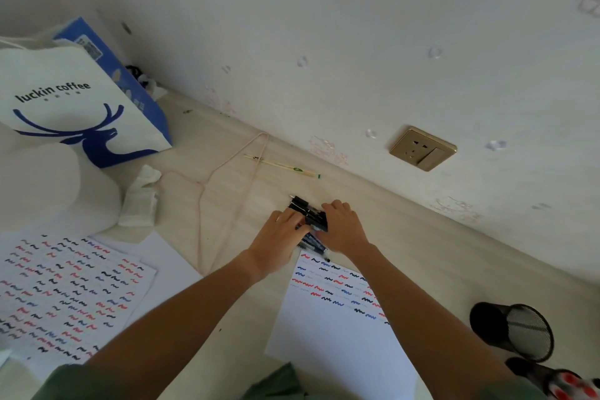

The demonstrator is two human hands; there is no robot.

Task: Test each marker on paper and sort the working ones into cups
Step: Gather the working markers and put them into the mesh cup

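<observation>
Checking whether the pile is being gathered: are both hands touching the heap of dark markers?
Touching. The head view shows the left hand and the right hand pressing the heap of dark markers from either side.

hands: 2 | mesh cups: 2 at 4 o'clock | scribbled sheets: 2 | chopsticks: 1 pair at 12 | marker pile: count unclear

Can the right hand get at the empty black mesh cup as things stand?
Probably yes. The mesh cup stands open on the right side with nothing in front of it, but the right hand is now on the pile of markers and would have to let go first.
</observation>
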